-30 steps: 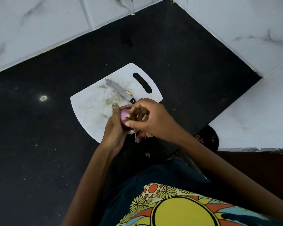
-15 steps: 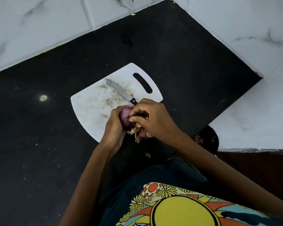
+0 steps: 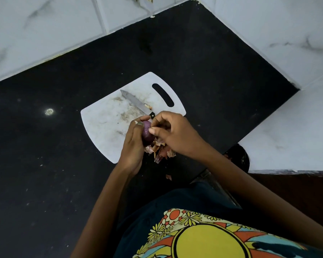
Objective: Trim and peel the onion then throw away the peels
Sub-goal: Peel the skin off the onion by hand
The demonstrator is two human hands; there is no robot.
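My left hand [image 3: 133, 146] grips a small purple onion [image 3: 147, 133] just above the near edge of the white cutting board [image 3: 104, 120]. My right hand [image 3: 175, 135] is against the onion's right side, its thumb and fingertips pinching at the skin. Loose brown and pink peels [image 3: 159, 152] lie under both hands on the board's edge. A knife [image 3: 135, 101] rests on the board beyond my hands, its black handle partly hidden by my right hand.
The board sits on a black counter [image 3: 45, 164] bounded by white marble-look tiled walls [image 3: 35, 30] at the back and right. One peel scrap [image 3: 168, 177] lies on the counter near my body. A dark bin-like object [image 3: 239, 157] shows by the counter's right edge.
Both hands have turned the onion slightly, so more of its bare purple surface shows. My right thumb has shifted across its side. Knife and board have stayed put.
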